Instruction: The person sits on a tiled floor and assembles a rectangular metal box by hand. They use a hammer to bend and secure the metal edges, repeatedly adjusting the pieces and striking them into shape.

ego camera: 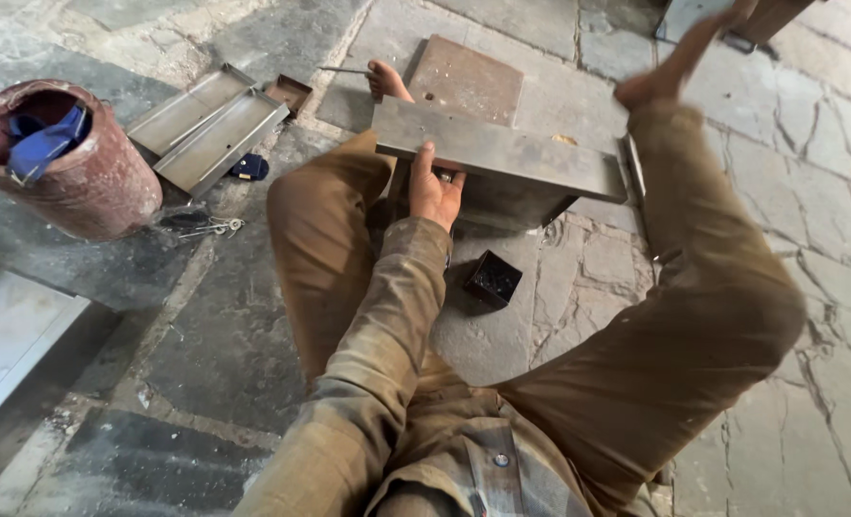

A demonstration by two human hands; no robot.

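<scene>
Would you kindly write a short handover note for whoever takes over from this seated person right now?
Left hand: gripping the near edge of the grey folded sheet-metal piece between the legs.
Right hand: not in view.
Nearby: small black square box on the stone floor; two grey metal trays and a rusty red drum to the left.
Done or left: cannot tell.

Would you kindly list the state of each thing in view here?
Left hand: gripping the edge of the metal box.
Metal box: lying flat on the stone floor, between the legs.
Rusty drum: upright, open, blue item inside.
Metal trays: side by side, open side up.
Small black box: open.
</scene>
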